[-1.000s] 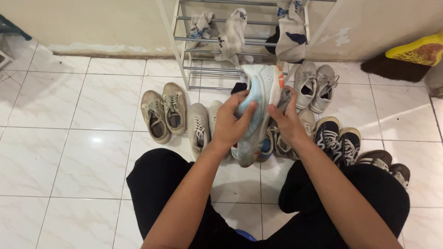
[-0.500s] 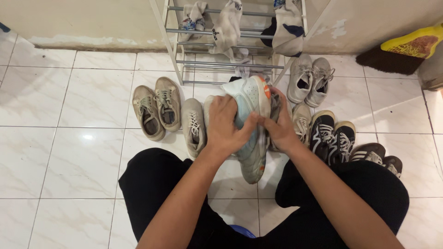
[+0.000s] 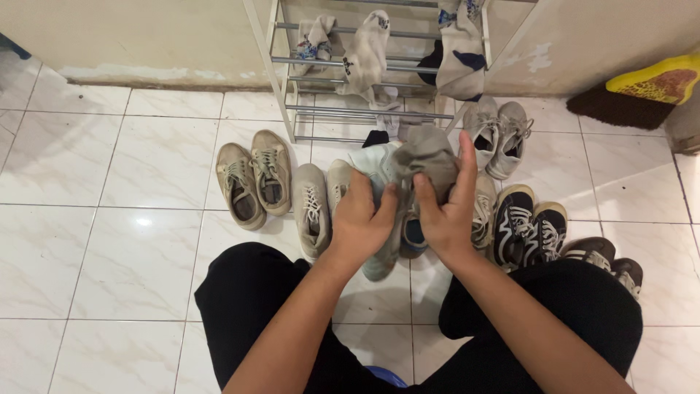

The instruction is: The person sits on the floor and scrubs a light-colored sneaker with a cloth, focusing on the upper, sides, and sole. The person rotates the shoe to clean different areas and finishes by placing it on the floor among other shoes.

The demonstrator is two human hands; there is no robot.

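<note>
The pale sneaker (image 3: 383, 219) could slip out and drop onto the shoes lined up beneath it, I'd say, because it is held up off the tiled floor (image 3: 131, 248) only by fingers wrapped around its middle, with the heel end hanging free below. The grey cloth (image 3: 430, 157) bunched over its upper end might also slide off (it looks draped over the shoe more than gripped).

The left hand (image 3: 362, 219) is closed around the sneaker from the left side, thumb across the front. The right hand (image 3: 445, 211) presses against the opposite side, fingers stretched upward along the cloth, so the sneaker sits clamped between both palms, above the knees and just in front of the metal shoe rack (image 3: 364, 87). Directly below lie a beige pair (image 3: 313, 204), with a tan pair (image 3: 251, 179) further left and black-and-white sneakers (image 3: 529, 230) to the right.
</note>
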